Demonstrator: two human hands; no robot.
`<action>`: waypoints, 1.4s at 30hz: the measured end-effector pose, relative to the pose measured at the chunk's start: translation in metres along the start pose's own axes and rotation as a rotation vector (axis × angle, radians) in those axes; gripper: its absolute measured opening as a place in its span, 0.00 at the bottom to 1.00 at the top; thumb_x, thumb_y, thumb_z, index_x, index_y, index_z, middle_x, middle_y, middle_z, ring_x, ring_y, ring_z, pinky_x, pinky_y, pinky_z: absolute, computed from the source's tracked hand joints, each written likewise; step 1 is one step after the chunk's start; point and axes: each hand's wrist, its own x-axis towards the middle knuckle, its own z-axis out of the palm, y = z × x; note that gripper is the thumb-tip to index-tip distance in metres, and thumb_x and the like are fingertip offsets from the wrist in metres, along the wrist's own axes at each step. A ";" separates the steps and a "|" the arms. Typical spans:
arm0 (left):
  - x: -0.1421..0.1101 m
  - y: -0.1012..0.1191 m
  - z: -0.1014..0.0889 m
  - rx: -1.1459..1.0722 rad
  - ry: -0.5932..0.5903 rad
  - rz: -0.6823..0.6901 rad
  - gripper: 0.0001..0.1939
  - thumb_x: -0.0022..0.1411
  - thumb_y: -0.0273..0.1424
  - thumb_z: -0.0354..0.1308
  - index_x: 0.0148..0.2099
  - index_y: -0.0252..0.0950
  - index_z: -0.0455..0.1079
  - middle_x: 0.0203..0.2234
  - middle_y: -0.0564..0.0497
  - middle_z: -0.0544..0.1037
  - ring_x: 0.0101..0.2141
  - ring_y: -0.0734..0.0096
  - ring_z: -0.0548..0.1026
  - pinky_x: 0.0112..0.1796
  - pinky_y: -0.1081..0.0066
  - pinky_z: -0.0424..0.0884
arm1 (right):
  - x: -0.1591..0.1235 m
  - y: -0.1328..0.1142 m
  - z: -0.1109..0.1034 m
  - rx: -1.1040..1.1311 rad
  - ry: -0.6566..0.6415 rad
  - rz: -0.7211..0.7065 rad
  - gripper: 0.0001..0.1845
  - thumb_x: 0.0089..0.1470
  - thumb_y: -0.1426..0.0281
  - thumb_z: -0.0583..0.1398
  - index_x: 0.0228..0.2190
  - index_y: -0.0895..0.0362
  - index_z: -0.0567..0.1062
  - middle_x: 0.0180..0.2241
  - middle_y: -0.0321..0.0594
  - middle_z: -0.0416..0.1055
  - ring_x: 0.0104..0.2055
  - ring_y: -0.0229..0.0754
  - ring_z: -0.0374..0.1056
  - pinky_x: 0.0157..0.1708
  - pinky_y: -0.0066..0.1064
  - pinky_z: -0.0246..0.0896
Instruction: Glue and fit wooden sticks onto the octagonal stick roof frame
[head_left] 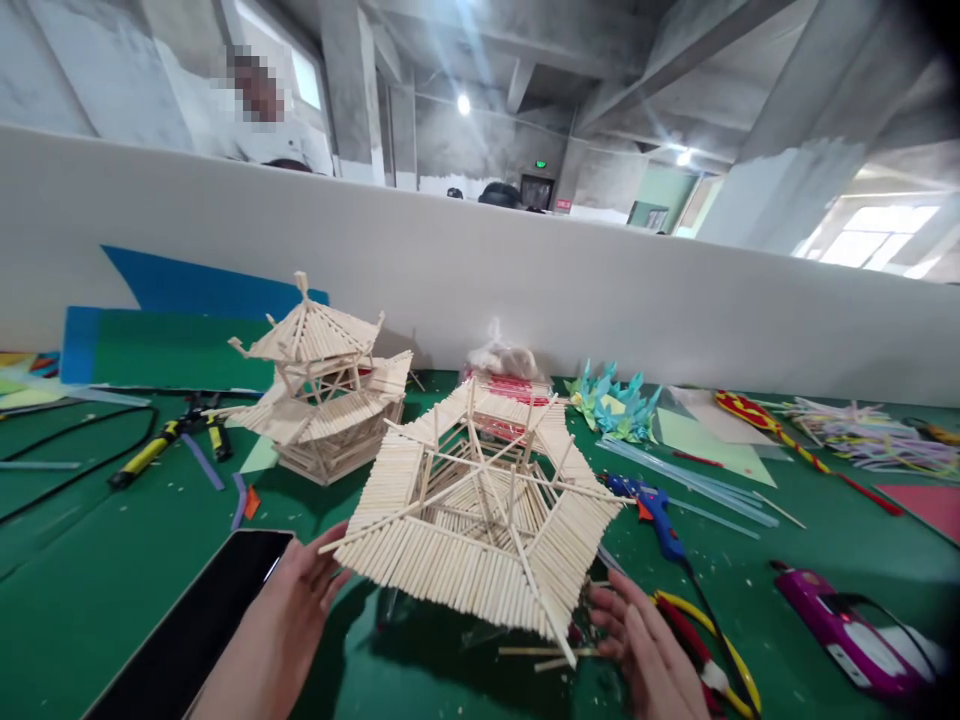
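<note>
A hexagonal roof of thin wooden sticks is held tilted above the green table, its open middle facing me. My left hand has its fingers against the roof's lower left edge. My right hand reaches under the lower right edge, fingers spread and partly hidden by the sticks. Behind and to the left stands a finished two-tier pagoda of sticks.
A black phone lies by my left wrist. A blue glue gun, yellow-and-red pliers, a pink craft knife, yellow-handled tools, paper flowers and straws lie around. A white partition bounds the table; a person stands beyond it.
</note>
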 end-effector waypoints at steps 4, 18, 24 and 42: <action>0.000 0.000 0.012 -0.267 -0.073 -0.073 0.16 0.61 0.44 0.46 0.35 0.42 0.71 0.38 0.54 0.79 0.44 0.63 0.73 0.41 0.68 0.72 | -0.005 0.010 0.018 0.271 -0.165 0.162 0.22 0.42 0.55 0.63 0.39 0.52 0.74 0.40 0.42 0.75 0.43 0.47 0.70 0.40 0.36 0.64; 0.001 -0.012 0.026 -0.475 -0.085 -0.108 0.21 0.66 0.36 0.38 0.36 0.33 0.71 0.28 0.48 0.80 0.37 0.63 0.76 0.37 0.66 0.73 | -0.019 -0.014 0.051 0.517 -0.383 0.256 0.18 0.52 0.55 0.55 0.40 0.49 0.75 0.43 0.36 0.74 0.53 0.44 0.61 0.53 0.41 0.49; 0.001 -0.013 0.027 -0.532 -0.037 -0.117 0.23 0.66 0.34 0.38 0.31 0.31 0.72 0.23 0.49 0.78 0.28 0.68 0.77 0.31 0.70 0.74 | -0.017 -0.017 0.050 0.543 -0.425 0.266 0.19 0.54 0.56 0.52 0.41 0.50 0.74 0.43 0.37 0.74 0.52 0.44 0.62 0.52 0.42 0.51; -0.032 -0.020 0.025 -0.561 -0.005 -0.206 0.22 0.64 0.41 0.40 0.38 0.37 0.74 0.31 0.47 0.79 0.36 0.64 0.75 0.29 0.72 0.75 | -0.017 -0.015 0.035 -0.085 -0.318 -0.023 0.28 0.58 0.55 0.41 0.44 0.56 0.70 0.39 0.44 0.74 0.39 0.46 0.70 0.41 0.42 0.62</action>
